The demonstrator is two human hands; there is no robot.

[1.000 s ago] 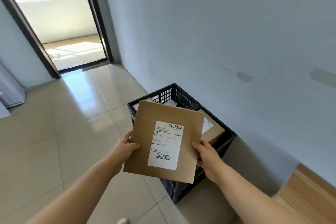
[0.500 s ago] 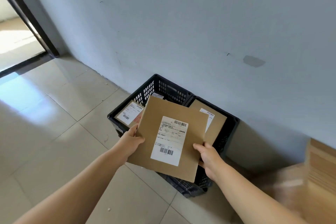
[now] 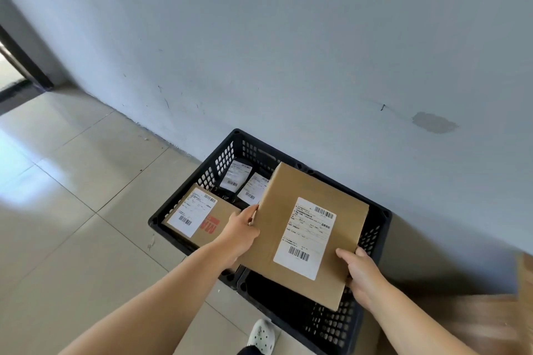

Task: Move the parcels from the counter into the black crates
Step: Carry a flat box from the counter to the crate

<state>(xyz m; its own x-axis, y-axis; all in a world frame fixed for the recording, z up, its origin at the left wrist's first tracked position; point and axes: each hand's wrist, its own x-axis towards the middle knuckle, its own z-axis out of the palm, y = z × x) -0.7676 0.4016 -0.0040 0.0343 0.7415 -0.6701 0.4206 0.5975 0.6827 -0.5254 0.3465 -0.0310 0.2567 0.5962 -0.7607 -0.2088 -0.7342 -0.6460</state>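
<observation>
As view dropped since 0.5 s ago, both hands' grip, left & right, holds parcel over right crate.

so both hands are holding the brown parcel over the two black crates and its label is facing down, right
Not quite. The head view shows the brown parcel with its white label facing up, barcodes visible. The rest stands: the left hand and right hand grip it at its edges, above the two black crates.

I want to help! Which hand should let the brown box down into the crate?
Probably the right hand: it grips the brown box over the right crate. The left hand holds the opposite edge.
</observation>
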